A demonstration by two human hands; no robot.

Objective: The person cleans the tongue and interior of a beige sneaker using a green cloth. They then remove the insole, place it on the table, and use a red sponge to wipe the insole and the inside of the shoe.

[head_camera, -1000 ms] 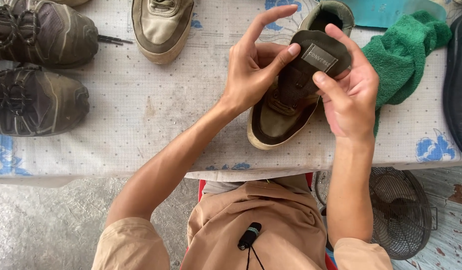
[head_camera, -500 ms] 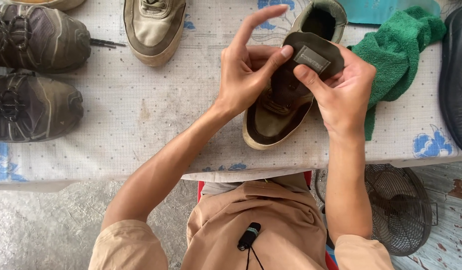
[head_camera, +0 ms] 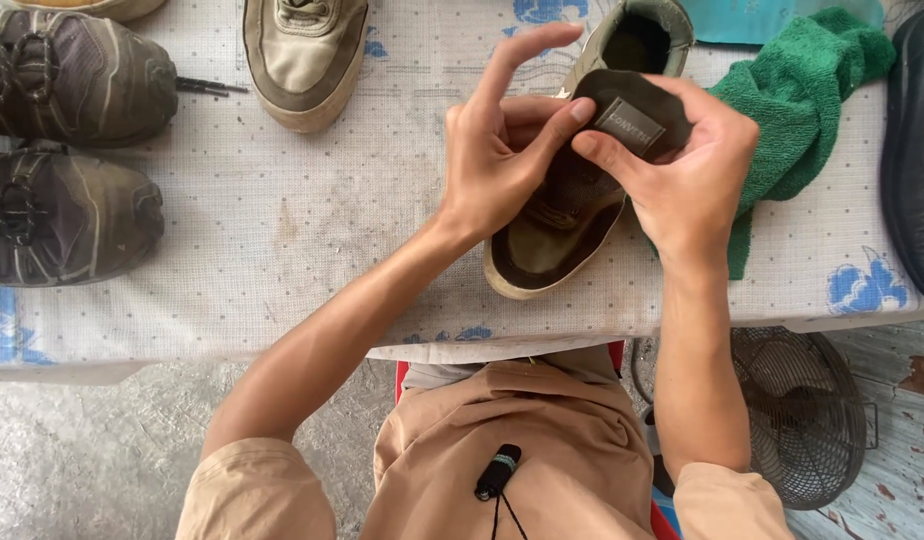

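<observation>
An olive low sneaker (head_camera: 542, 245) with a pale sole lies on the table, toe toward me. Its dark tongue (head_camera: 637, 115), with a grey label patch, is pulled up out of the opening. My left hand (head_camera: 497, 155) pinches the tongue's left edge with thumb and middle finger, index finger raised. My right hand (head_camera: 687, 175) grips the tongue from the right, thumb across its front below the label. Both hands hide the laces and the middle of the shoe.
A green towel (head_camera: 797, 110) lies right of the sneaker, a black shoe (head_camera: 917, 150) at the far right. Two dark trail shoes (head_camera: 67, 140) and a tan sneaker (head_camera: 302, 55) sit left. The cloth-covered table (head_camera: 282, 230) ends near my lap; a fan (head_camera: 797, 420) stands on the floor.
My right thumb has slid up across the tongue toward my left fingertips, and both hands have closed in on it. The shoe has stayed in place.
</observation>
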